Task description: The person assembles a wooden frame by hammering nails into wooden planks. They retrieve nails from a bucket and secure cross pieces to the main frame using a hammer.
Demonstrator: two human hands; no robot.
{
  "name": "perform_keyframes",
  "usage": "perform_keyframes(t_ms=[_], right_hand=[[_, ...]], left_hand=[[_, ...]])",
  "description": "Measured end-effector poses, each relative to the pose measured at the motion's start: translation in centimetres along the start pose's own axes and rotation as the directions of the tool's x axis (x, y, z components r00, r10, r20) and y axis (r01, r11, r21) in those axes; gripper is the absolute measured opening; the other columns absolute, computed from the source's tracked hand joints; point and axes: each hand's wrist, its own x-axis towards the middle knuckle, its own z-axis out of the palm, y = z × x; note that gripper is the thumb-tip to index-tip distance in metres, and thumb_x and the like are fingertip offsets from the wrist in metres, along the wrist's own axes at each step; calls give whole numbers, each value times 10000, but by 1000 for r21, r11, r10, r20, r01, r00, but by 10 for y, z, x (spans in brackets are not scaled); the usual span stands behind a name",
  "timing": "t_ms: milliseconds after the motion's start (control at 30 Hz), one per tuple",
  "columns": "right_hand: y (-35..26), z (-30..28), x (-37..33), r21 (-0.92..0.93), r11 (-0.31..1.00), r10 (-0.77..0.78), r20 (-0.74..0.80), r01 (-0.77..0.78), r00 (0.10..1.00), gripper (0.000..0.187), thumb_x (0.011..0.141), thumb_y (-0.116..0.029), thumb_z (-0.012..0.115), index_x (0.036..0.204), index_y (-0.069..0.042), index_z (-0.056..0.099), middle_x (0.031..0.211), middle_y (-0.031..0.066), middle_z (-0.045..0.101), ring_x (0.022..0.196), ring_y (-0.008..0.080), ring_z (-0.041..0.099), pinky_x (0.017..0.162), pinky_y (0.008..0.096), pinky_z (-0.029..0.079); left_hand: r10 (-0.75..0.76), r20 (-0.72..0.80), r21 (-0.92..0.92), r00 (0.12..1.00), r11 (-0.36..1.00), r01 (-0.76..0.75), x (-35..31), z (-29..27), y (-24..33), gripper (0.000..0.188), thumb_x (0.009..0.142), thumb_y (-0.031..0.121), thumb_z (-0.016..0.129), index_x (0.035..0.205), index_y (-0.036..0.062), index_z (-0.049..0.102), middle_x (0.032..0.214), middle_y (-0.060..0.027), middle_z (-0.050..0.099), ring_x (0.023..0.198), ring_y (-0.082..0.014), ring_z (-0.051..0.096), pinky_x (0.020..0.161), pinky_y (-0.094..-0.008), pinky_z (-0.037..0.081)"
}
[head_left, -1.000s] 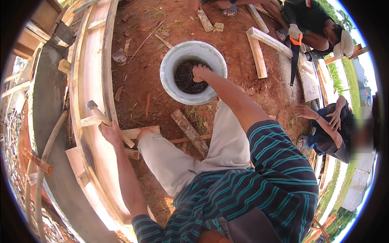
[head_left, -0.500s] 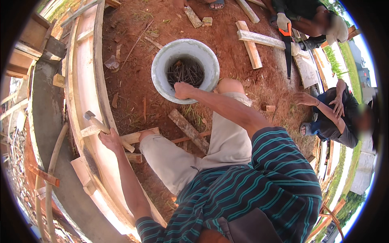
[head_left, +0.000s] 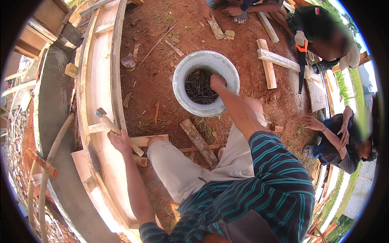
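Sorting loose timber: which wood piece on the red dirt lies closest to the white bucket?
The dark plank just below the bucket, by the knee; the pale crossed boards lie farther right.

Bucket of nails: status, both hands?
Right hand down in the white bucket, on the nails. Left hand grips the hammer at the curved wooden formwork. Nothing blocking the bucket.

We see right hand (head_left: 217,82) down inside white bucket (head_left: 206,83), fingers among dark nails (head_left: 197,87). Left hand (head_left: 120,141) grips hammer (head_left: 110,124) handle against curved wooden formwork (head_left: 99,105). Wood scraps (head_left: 199,142) on red soil.
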Motion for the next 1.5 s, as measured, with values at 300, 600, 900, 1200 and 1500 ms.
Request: perform_keyframes(t_ms=[300, 600, 900, 1200, 1500], right_hand=[[5, 10, 5, -147, 981, -132, -10, 129, 991, 238, 877, -134, 541, 1028, -58, 708, 1093, 164, 693, 1025, 319, 673, 879, 439, 539], [8, -40, -8, -92, 967, -245, -71, 238, 967, 172, 810, -104, 622, 919, 9, 691, 887, 204, 706, 808, 299, 709, 660, 401, 568], [32, -104, -68, 930, 361, -515, 140, 66, 846, 193, 878, -188, 691, 747, -75, 605, 609, -7, 537, 520, 87, 505, 495, 241, 419], [33, -101, -108, 998, 23, -554, -40, 64, 831, 147, 957, -193, 599, 876, -71, 615, 861, 62, 685, 813, 154, 676, 718, 284, 532], [39, -78, -100, 992, 16, -380, -109, 125, 919, 166, 913, -200, 656, 895, -35, 651, 807, 52, 677, 700, 136, 670, 644, 268, 545]], left_hand=[[-13, 7, -33, 1000, 999, 13, -2, 3, -11, 375, 737, 149, 585, 1024, -91, 558, 1013, -227, 528, 910, -425, 546, 844, -498, 437], [-1, 19, -26, 1000, 1000, 2, -7, 0, -5, 360, 757, 154, 581, 1016, -94, 562, 1030, -223, 535, 935, -421, 548, 861, -495, 433], [5, 32, -117, 999, 993, -1, 2, 2, -23, 374, 758, 155, 591, 1032, -99, 576, 1038, -231, 543, 953, -410, 554, 887, -486, 421], [-33, -42, -239, 999, 971, 22, -23, -7, -25, 395, 765, 152, 593, 1066, -103, 561, 1020, -230, 545, 962, -372, 547, 894, -459, 417], [1, 299, -633, 954, 749, 197, -124, -13, 49, 241, 820, 39, 577, 1014, -87, 513, 849, -164, 604, 676, -216, 632, 637, -328, 521]])
